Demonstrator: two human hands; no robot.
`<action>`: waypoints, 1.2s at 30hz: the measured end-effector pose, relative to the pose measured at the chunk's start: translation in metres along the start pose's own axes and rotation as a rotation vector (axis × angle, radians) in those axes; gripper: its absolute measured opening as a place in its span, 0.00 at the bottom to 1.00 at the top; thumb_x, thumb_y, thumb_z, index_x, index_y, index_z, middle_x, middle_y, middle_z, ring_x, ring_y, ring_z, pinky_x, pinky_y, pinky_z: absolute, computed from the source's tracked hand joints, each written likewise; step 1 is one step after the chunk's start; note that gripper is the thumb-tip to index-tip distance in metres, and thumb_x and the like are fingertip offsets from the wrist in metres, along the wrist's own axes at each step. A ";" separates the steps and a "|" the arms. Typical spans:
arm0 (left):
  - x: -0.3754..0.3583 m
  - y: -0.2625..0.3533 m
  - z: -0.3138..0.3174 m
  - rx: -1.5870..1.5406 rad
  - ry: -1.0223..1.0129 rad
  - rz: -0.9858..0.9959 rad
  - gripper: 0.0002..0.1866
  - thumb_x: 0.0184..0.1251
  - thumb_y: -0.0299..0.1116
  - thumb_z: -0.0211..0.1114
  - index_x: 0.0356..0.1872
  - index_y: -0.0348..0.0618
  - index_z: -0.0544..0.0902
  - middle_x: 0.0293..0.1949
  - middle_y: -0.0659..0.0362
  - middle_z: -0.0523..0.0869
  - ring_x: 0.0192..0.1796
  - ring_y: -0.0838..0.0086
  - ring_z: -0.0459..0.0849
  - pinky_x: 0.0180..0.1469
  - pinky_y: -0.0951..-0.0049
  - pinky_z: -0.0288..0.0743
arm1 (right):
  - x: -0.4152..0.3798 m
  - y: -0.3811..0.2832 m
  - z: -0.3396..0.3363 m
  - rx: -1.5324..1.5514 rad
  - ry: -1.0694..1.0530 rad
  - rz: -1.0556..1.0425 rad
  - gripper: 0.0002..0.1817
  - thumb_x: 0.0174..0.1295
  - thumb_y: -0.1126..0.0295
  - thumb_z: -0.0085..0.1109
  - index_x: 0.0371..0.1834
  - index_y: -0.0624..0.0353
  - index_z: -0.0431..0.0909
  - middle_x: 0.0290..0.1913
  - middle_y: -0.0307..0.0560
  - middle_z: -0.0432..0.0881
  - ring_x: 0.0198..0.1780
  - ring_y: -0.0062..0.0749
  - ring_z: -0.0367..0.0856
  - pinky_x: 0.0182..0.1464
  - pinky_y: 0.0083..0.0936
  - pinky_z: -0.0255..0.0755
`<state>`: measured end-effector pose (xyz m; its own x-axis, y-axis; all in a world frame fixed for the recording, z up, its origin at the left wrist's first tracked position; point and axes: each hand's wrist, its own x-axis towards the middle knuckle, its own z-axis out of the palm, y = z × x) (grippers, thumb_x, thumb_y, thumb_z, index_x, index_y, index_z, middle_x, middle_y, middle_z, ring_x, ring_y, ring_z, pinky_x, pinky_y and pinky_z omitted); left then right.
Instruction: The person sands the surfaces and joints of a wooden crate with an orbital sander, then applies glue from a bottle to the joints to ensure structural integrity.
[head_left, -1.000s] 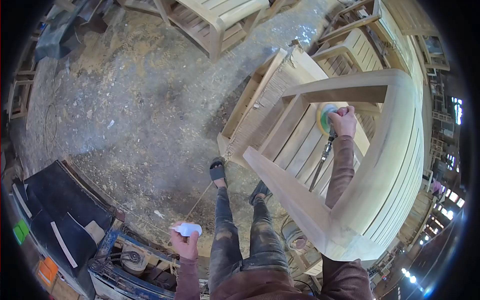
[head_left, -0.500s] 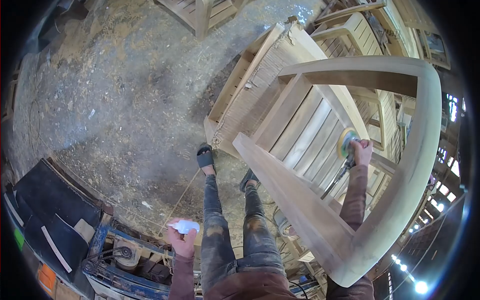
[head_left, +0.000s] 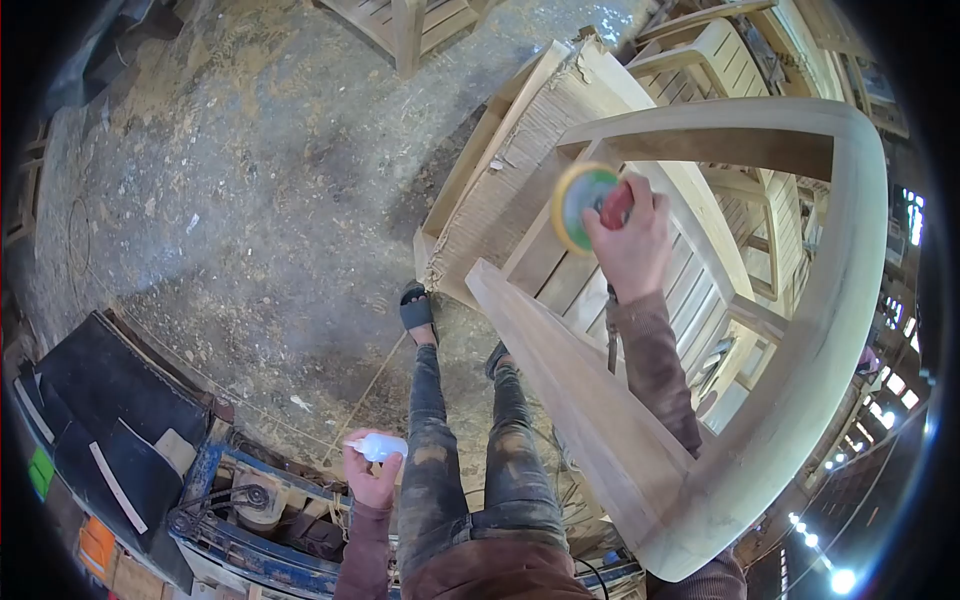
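My right hand [head_left: 640, 240] is closed round the red-bodied orbital sander [head_left: 588, 208], its round yellow-edged pad turned toward the left and blurred by motion. It is over the upper part of a wooden chair [head_left: 800, 420] with a slatted panel and a broad curved arm frame. My right forearm reaches through the opening of that frame. Low on the left, away from the chair, my left hand [head_left: 372, 483] grips a small white squeeze bottle [head_left: 377, 447], its nozzle pointing left.
The chair rests on a cardboard-covered wooden support [head_left: 500, 190]. More slatted chairs [head_left: 715, 60] stand behind it, and another piece of furniture [head_left: 408, 35] is at the top. At lower left are a blue-framed machine [head_left: 215, 490] and a black sheet [head_left: 110, 400]. A cord crosses the floor.
My right hand has brought the sander from the lower right of the slats up and to the left, closer to the camera. My left hand keeps the bottle in nearly the same place.
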<state>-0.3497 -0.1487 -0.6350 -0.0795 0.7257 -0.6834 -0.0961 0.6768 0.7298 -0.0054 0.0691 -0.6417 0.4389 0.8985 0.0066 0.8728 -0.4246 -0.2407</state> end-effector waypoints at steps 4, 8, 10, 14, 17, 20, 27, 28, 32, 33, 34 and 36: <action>0.000 0.005 0.010 -0.005 0.020 0.038 0.25 0.51 0.21 0.66 0.51 0.40 0.66 0.45 0.52 0.77 0.48 0.70 0.78 0.51 0.70 0.73 | 0.004 -0.025 0.006 0.062 0.031 -0.058 0.23 0.46 0.64 0.65 0.47 0.44 0.71 0.40 0.51 0.71 0.35 0.48 0.80 0.37 0.40 0.77; -0.002 0.021 0.020 0.060 -0.019 0.115 0.26 0.50 0.21 0.64 0.51 0.40 0.65 0.45 0.52 0.77 0.47 0.70 0.78 0.51 0.69 0.73 | -0.023 -0.048 0.005 0.098 0.013 -0.134 0.22 0.44 0.65 0.65 0.45 0.46 0.72 0.39 0.50 0.71 0.37 0.47 0.80 0.37 0.40 0.77; -0.007 0.028 0.026 0.035 -0.006 0.176 0.26 0.49 0.21 0.64 0.50 0.40 0.66 0.45 0.52 0.77 0.45 0.70 0.78 0.50 0.69 0.73 | -0.027 -0.047 -0.004 0.177 -0.068 -0.142 0.20 0.43 0.67 0.64 0.42 0.47 0.72 0.38 0.50 0.70 0.37 0.46 0.80 0.37 0.40 0.76; -0.020 0.042 0.027 -0.008 0.016 0.244 0.25 0.50 0.23 0.66 0.50 0.41 0.66 0.45 0.53 0.76 0.46 0.71 0.77 0.50 0.70 0.73 | -0.019 -0.009 -0.010 0.167 -0.049 -0.025 0.28 0.44 0.65 0.65 0.52 0.47 0.70 0.46 0.51 0.72 0.42 0.49 0.78 0.43 0.42 0.75; -0.028 0.049 0.026 0.036 0.011 0.301 0.25 0.50 0.25 0.68 0.50 0.41 0.67 0.44 0.54 0.76 0.45 0.71 0.77 0.49 0.71 0.73 | -0.033 0.066 0.035 0.216 -0.009 0.060 0.29 0.44 0.64 0.65 0.54 0.47 0.69 0.48 0.52 0.72 0.46 0.51 0.77 0.45 0.44 0.74; -0.039 0.062 0.039 0.030 -0.018 0.381 0.24 0.51 0.24 0.68 0.49 0.41 0.68 0.43 0.55 0.77 0.43 0.73 0.78 0.49 0.73 0.73 | -0.016 0.057 0.013 0.224 -0.017 0.037 0.29 0.44 0.64 0.65 0.54 0.47 0.69 0.48 0.52 0.72 0.47 0.51 0.76 0.45 0.44 0.74; -0.097 0.073 0.092 0.319 -0.303 0.532 0.21 0.50 0.25 0.71 0.45 0.42 0.73 0.36 0.60 0.80 0.34 0.78 0.79 0.37 0.77 0.74 | -0.042 0.092 -0.079 0.114 -0.125 0.026 0.31 0.43 0.63 0.65 0.55 0.47 0.68 0.48 0.53 0.72 0.48 0.52 0.75 0.46 0.45 0.74; -0.107 0.074 0.102 0.419 -0.389 0.522 0.20 0.49 0.26 0.71 0.44 0.42 0.74 0.34 0.61 0.81 0.33 0.79 0.79 0.35 0.78 0.74 | -0.091 0.106 -0.082 0.094 -0.144 0.029 0.32 0.43 0.63 0.66 0.55 0.47 0.68 0.48 0.53 0.72 0.48 0.52 0.75 0.47 0.45 0.74; -0.154 0.086 0.160 0.566 -0.578 0.569 0.21 0.50 0.34 0.73 0.44 0.42 0.75 0.35 0.57 0.82 0.36 0.74 0.82 0.35 0.74 0.74 | -0.266 0.179 -0.080 0.018 -0.263 0.045 0.33 0.42 0.63 0.66 0.56 0.47 0.67 0.49 0.53 0.72 0.49 0.53 0.75 0.47 0.45 0.73; -0.159 0.084 0.174 0.588 -0.591 0.580 0.21 0.50 0.34 0.73 0.44 0.42 0.75 0.35 0.57 0.82 0.36 0.74 0.82 0.35 0.74 0.74 | -0.277 0.187 -0.092 0.036 -0.251 0.062 0.33 0.42 0.63 0.66 0.56 0.47 0.67 0.49 0.53 0.72 0.49 0.53 0.75 0.47 0.45 0.73; -0.162 0.077 0.184 0.695 -0.647 0.683 0.22 0.49 0.35 0.73 0.44 0.42 0.75 0.36 0.56 0.82 0.36 0.72 0.82 0.36 0.73 0.74 | -0.297 0.194 -0.106 0.118 -0.258 0.150 0.35 0.41 0.62 0.67 0.57 0.47 0.66 0.50 0.55 0.71 0.49 0.53 0.74 0.48 0.45 0.73; -0.180 0.074 0.209 0.887 -0.751 0.766 0.23 0.48 0.35 0.74 0.46 0.42 0.76 0.38 0.54 0.82 0.38 0.65 0.83 0.39 0.70 0.75 | -0.335 0.223 -0.117 0.301 -0.315 0.316 0.38 0.39 0.61 0.67 0.59 0.46 0.65 0.54 0.59 0.68 0.51 0.54 0.74 0.48 0.47 0.73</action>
<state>-0.1347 -0.2031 -0.4546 0.7472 0.6479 -0.1477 0.4053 -0.2681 0.8740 0.0673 -0.3393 -0.5837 0.5443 0.7419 -0.3916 0.5889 -0.6704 -0.4515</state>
